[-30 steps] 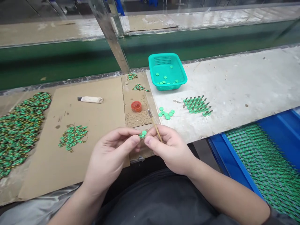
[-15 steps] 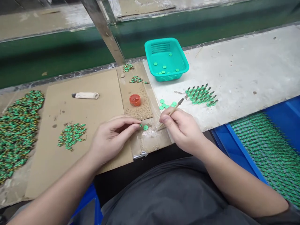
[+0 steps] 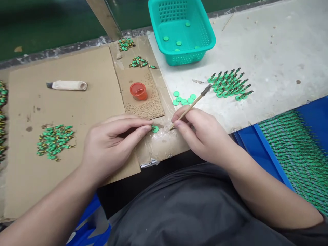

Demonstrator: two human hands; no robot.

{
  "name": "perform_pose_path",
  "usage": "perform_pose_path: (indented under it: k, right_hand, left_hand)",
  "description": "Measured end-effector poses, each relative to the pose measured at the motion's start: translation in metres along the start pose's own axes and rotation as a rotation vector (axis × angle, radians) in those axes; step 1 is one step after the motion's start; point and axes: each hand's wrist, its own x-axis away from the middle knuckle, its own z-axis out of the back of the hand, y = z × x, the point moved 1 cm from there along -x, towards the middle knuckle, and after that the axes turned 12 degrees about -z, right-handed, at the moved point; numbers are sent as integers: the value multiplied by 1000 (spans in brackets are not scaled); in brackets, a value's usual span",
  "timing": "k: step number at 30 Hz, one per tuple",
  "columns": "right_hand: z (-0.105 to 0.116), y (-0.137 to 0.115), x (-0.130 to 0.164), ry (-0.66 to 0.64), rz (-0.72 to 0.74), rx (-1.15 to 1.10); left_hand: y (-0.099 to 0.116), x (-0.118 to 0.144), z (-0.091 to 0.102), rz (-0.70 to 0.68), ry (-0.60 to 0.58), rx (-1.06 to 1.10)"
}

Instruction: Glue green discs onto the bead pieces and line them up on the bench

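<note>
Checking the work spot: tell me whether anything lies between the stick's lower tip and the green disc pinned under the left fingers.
Nothing visible does. The green disc lies on the cardboard under the left hand fingertips; the stick in the right hand points its lower tip beside it, with only bare taped cardboard between.

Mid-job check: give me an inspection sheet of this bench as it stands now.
Surface: cardboard sheet beside a pale board.
Job's things: green disc on the cardboard; thin brush.
Clutter: orange cup, teal basket with discs, loose discs, row of finished pieces, green pile, wrapped tool.
Grippers: left hand pins the disc; right hand holds the brush.
Cables: nothing seen.
Surroundings: blue tray of pieces.
</note>
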Motion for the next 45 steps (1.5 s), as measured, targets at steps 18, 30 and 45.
perform_pose_path:
  k: [18, 30, 45]
  right_hand:
    - [2, -4, 3, -15, 36, 85]
    - [1, -4, 3, -8, 25, 131]
    - [-14, -3, 2, 61, -16, 100]
  left_hand:
    - [1, 1, -1, -121, 2, 16]
    - [5, -1, -4, -92, 13, -4]
    - [2, 3, -5, -59, 4, -18]
